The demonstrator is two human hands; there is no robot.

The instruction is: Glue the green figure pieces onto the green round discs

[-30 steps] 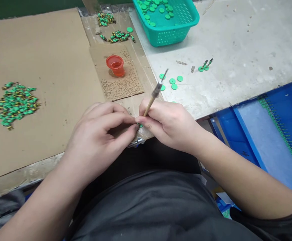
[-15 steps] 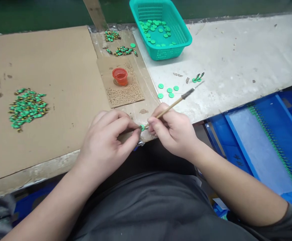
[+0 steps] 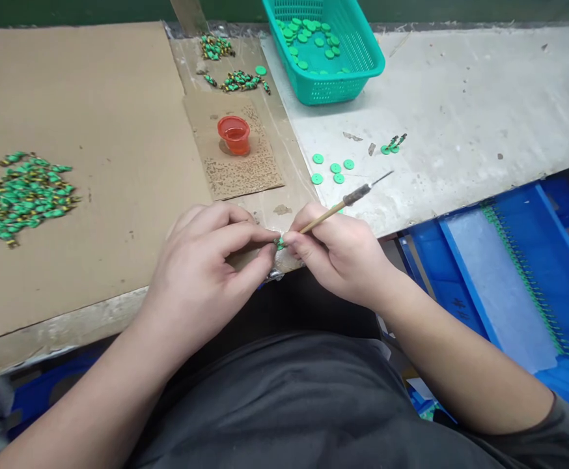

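Observation:
At the table's front edge my left hand [image 3: 216, 260] is closed, thumb and forefinger pinching a small green piece [image 3: 279, 243] that is mostly hidden by the fingertips. My right hand [image 3: 343, 254] meets it from the right, its fingertips touching or nearly touching the same piece. Held in that hand is a thin wooden stick with a needle-like metal tip [image 3: 336, 210], the tip pointing up and away to the right. Just beyond lie several flat green discs with small holes [image 3: 336, 168]. Farther right, small green-and-dark figures stand upright on two discs [image 3: 394, 148].
A teal basket [image 3: 333, 94] holds more green discs. An orange-red cup of liquid [image 3: 234, 135] stands on a speckled cardboard piece [image 3: 245, 185]. Heaps of small green-and-yellow figures [image 3: 33, 195] lie left and behind. Below right, a blue tray [image 3: 568, 273] carries a row of green pieces.
My head view has shifted slightly, so the table contents appear higher. My fingertips have drawn closer around the green piece, and the stick stays in my right hand.

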